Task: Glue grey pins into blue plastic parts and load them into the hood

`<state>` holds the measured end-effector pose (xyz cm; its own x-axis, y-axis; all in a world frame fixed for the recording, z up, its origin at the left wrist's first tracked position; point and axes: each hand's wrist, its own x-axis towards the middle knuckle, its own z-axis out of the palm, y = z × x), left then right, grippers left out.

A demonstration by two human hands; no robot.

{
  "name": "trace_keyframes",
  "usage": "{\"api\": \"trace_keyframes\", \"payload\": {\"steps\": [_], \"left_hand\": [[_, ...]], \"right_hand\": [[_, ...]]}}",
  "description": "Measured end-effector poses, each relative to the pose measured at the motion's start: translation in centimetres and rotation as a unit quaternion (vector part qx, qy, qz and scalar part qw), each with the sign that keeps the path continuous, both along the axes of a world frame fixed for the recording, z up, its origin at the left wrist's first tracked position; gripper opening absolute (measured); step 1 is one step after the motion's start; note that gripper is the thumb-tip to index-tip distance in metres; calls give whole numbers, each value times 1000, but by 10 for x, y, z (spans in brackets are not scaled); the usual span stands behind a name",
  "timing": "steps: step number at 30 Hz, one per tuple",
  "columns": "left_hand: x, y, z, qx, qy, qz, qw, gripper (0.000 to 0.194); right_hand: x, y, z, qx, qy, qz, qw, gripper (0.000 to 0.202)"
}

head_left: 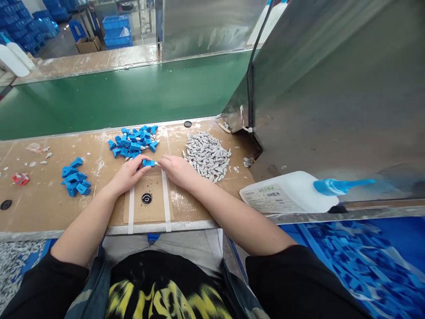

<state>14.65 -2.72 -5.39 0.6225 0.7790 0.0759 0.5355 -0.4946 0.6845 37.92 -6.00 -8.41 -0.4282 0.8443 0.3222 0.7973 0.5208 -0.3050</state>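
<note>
My left hand point(132, 172) pinches a small blue block point(148, 163) over the cardboard-covered table. Against the block's right end, the fingertips of my right hand point(174, 167) are closed on a small grey piece point(156, 164), mostly hidden by the fingers. Just behind my hands lies a heap of blue blocks point(134, 141), some with pale pieces at their ends. A smaller group of blue blocks point(75, 178) sits to the left. To the right of my right hand is a pile of grey pieces point(208, 155).
A white bottle with a blue nozzle point(282, 192) lies at the right table edge beside a metal panel point(332, 102). A green belt point(133, 93) runs behind the table point(99, 212). A red object point(21, 179) is at far left. Blue parts fill a bin point(368, 261) at lower right.
</note>
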Motion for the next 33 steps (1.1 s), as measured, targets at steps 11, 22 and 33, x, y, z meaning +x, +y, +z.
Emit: {"api": "trace_keyframes", "payload": {"steps": [11, 22, 33], "left_hand": [[-33, 42, 2, 101, -23, 270, 957, 36], [-27, 30, -1, 160, -22, 250, 955, 52], [-13, 27, -3, -46, -351, 207, 912, 38]], "right_hand": [[50, 6, 21, -77, -106, -246, 960, 25], [13, -12, 20, -148, 241, 116, 952, 23], [-2, -28, 23, -232, 203, 250, 918, 29]]}}
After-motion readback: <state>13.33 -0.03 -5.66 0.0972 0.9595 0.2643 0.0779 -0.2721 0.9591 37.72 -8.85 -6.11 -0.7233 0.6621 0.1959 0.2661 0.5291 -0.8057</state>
